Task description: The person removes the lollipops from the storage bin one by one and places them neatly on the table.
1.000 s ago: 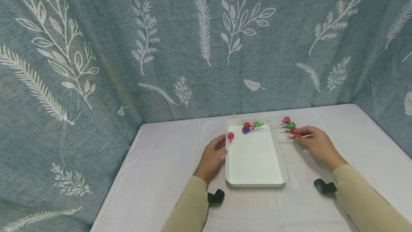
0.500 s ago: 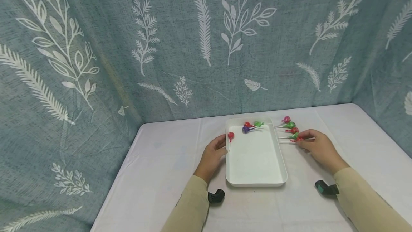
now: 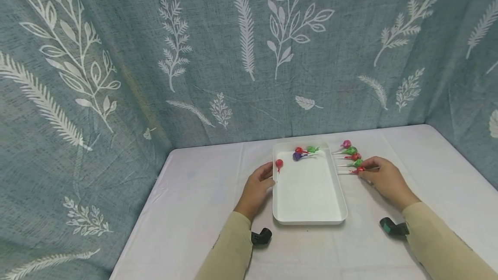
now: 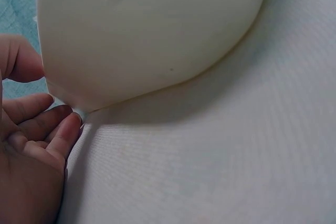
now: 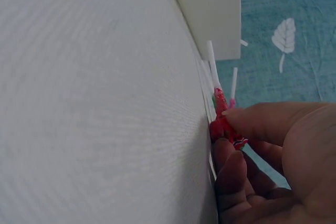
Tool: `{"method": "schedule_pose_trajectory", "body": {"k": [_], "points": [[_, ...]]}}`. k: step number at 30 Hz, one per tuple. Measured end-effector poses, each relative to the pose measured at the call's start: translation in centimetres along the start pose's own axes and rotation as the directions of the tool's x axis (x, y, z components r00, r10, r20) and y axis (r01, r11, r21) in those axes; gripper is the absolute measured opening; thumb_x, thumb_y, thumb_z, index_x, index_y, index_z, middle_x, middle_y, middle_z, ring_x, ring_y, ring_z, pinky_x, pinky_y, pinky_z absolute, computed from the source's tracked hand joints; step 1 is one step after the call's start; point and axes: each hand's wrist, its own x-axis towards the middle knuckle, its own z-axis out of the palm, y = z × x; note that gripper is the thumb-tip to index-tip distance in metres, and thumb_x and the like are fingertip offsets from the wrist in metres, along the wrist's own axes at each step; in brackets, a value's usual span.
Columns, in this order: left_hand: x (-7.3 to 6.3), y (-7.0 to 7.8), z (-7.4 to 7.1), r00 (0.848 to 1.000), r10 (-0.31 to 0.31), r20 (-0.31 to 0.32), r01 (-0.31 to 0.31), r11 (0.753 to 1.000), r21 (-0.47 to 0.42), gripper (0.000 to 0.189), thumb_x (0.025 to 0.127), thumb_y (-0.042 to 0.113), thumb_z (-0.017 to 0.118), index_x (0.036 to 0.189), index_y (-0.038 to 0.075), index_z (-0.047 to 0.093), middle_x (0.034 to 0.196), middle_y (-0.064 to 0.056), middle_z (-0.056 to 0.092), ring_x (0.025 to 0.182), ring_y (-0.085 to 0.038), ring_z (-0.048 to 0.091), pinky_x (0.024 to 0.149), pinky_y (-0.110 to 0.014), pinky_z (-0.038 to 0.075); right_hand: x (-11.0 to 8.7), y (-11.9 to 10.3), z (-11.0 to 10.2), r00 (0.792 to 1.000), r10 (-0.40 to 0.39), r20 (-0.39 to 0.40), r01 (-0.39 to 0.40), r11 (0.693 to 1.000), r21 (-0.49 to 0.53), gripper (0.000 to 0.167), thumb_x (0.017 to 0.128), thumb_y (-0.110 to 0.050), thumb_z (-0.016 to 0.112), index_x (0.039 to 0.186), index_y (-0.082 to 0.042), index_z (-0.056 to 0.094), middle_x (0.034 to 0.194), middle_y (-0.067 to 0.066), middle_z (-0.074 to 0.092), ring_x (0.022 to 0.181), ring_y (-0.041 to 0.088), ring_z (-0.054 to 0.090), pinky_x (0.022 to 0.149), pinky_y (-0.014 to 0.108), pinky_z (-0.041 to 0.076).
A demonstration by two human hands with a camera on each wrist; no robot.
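Note:
My left hand (image 3: 254, 189) holds the left side of a white rectangular tray (image 3: 310, 223); in the left wrist view its thumb is at the tray's edge, with the other fingers curled by the lower corner. Right of the tray, my right hand (image 3: 385, 179) pinches a red-wrapped lollipop (image 5: 219, 121) by its head between thumb and fingers, white stick pointing toward the tray. It is the nearest of a row: behind it lie a green lollipop (image 3: 357, 163), a red one (image 3: 355, 157), another green one (image 3: 352, 150) and a pink one (image 3: 346, 144).
Inside the tray, a red lollipop (image 3: 279, 163) lies by the left wall. A purple one (image 3: 297, 156), another red one (image 3: 298, 150) and a green one (image 3: 312, 149) cluster near the far end. A patterned blue-green curtain (image 3: 249, 55) hangs behind the white-covered table (image 3: 210, 176).
A red lollipop in my right hand has come slightly nearer to me, joining the row's near end, and the green one behind it has come into view. The left hand and tray have stayed put.

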Motion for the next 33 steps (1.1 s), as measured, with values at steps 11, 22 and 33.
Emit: {"method": "schedule_pose_trajectory", "body": {"k": [11,22,33], "points": [[0.0,0.1,0.1,1.000,0.007,-0.002,-0.007,1.000,-0.008,0.062,0.095,0.008,0.062,0.157,0.009,0.057,0.153,-0.004,0.062,0.142,-0.027,0.056,0.120,-0.054,0.041,0.3,0.1,-0.1,1.000,-0.016,-0.022,0.015,0.999,-0.032,0.034,0.103,-0.013,0.071,0.127,0.008,0.063,0.129,0.032,0.062,0.110,0.043,0.065,0.086,0.052,0.055],[0.2,0.1,0.1,1.000,0.017,-0.002,-0.017,1.000,-0.015,0.064,0.093,0.008,0.062,0.157,0.008,0.057,0.152,-0.005,0.062,0.142,-0.027,0.057,0.120,-0.054,0.041,0.7,0.0,-0.5,1.000,0.001,0.000,-0.001,1.000,0.021,0.045,0.105,-0.020,0.070,0.136,0.010,0.057,0.137,0.033,0.056,0.114,0.042,0.062,0.077,0.040,0.056],[0.2,0.2,0.2,1.000,0.005,-0.004,-0.005,1.000,-0.015,0.064,0.094,0.008,0.062,0.158,0.009,0.057,0.154,-0.005,0.061,0.143,-0.027,0.056,0.120,-0.053,0.041,1.1,-1.1,-1.5,0.999,0.051,0.012,-0.052,0.997,0.050,0.046,0.108,-0.023,0.065,0.142,0.006,0.055,0.143,0.031,0.052,0.110,0.039,0.063,0.077,0.037,0.059]]}}
